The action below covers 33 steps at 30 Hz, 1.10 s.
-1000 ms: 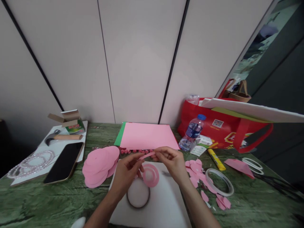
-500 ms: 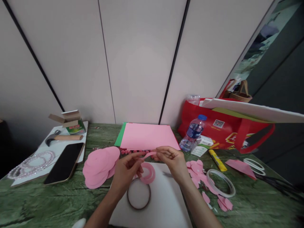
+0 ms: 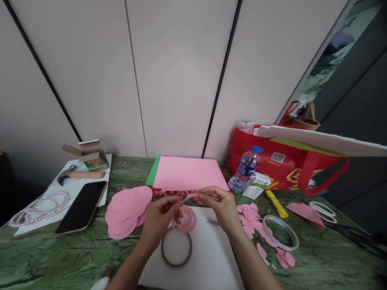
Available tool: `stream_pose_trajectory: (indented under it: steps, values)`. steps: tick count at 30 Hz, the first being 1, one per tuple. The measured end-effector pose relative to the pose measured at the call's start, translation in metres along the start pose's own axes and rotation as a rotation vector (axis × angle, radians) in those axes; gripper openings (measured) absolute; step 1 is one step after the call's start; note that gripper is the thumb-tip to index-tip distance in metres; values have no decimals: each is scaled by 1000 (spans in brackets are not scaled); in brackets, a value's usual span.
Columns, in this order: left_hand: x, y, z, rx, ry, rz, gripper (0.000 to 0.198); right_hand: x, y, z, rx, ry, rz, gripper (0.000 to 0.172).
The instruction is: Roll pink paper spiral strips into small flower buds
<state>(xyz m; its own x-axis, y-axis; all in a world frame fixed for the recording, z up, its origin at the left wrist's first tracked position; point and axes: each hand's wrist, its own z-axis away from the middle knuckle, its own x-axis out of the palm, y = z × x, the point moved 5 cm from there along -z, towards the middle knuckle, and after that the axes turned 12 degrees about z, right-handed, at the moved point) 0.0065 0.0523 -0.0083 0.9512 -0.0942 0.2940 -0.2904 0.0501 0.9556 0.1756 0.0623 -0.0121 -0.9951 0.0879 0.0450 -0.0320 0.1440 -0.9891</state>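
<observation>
Paper spiral (image 3: 185, 219) — likely light, limp, easily torn — hangs over the white sheet (image 3: 211, 249) on the worktop (image 3: 60, 257), its end pinched between left hand (image 3: 160, 219) and right hand (image 3: 219, 205) — best gripped flat there.

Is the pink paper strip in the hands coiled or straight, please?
Coiled: the pink paper strip hangs as a spiral from left hand and right hand.

Between my left hand (image 3: 159, 219) and right hand (image 3: 219, 205) hung the paper strip (image 3: 189, 221), over the board (image 3: 211, 257). Paper discs (image 3: 127, 209) lay left, phone (image 3: 81, 206) further left, sheets (image 3: 189, 173) behind. Tape roll (image 3: 279, 231) sat right, bottle (image 3: 246, 169) before the bag (image 3: 287, 165).
</observation>
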Motion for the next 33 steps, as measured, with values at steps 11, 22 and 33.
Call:
stream_pose_trajectory:
  steps: [11,22,33]
  values:
    - [12,-5,4,-92,-190,-189,26,21,-2,7,7,-117,57,15]
    - [11,-4,4,-78,-177,-145,30,23,-1,8,59,-106,31,18]
    - [11,-9,3,-103,-175,-148,29,22,3,6,57,-97,-24,21]
